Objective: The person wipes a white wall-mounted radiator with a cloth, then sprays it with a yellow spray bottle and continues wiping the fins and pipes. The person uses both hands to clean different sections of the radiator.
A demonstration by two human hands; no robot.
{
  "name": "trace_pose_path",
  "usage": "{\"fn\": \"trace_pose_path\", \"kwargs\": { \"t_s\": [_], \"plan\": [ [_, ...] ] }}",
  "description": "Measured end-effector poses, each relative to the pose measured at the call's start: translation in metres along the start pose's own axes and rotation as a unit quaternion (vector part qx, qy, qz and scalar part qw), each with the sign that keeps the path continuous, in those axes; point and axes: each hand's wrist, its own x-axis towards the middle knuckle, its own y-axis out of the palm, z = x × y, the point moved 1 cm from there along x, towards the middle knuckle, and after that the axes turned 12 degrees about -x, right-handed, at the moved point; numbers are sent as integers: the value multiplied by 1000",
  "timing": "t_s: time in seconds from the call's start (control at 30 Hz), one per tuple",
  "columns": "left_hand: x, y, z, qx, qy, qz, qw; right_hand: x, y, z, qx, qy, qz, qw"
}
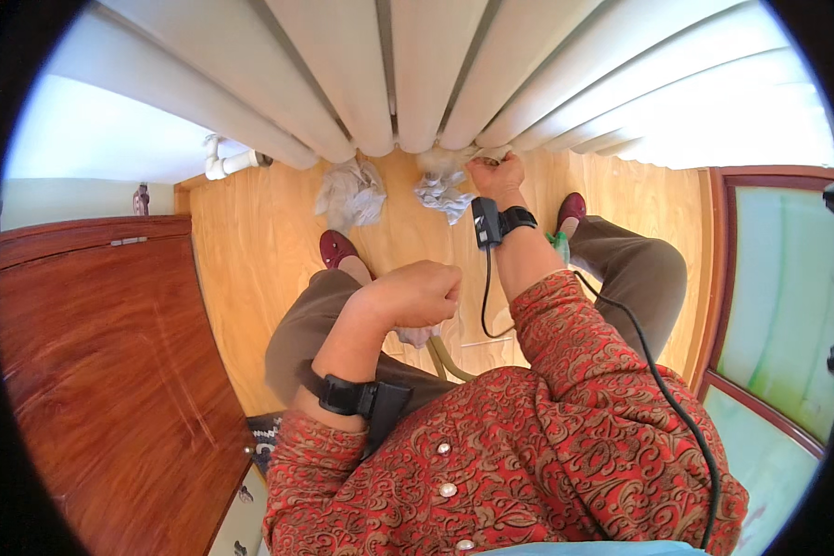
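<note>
One cloth at the radiator

The right hand appears to have its fingers closed on the cloth, by the radiator's lower edge. A grey wad lies just left of those fingers, a whitish wad farther left on the floor. The left hand is curled; whether it grips the pale scrap just below, I cannot tell. Best keep the cloth bunched ahead of the knuckles.
</note>
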Motion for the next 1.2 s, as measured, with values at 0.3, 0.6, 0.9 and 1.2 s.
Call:
{"fn": "trace_pose_path", "kwargs": {
  "t_s": [0.3, 0.6, 0.9, 1.2],
  "plan": [
    [-7, -2, 2, 19, -36, 2, 999, 6, 5, -98, -105, 125, 69, 984],
    [-21, -13, 1, -27, -14, -25, 999, -50, 66, -128, -39, 221, 126, 966],
    [-23, -8, 8, -18, -12, -51, 998, -39, 59, -144, -189, 55, 85, 977],
    [-27, -6, 5, 8, -19, -67, 998, -51, 51, -117, -179, 99, 161, 965]
  ]
}}
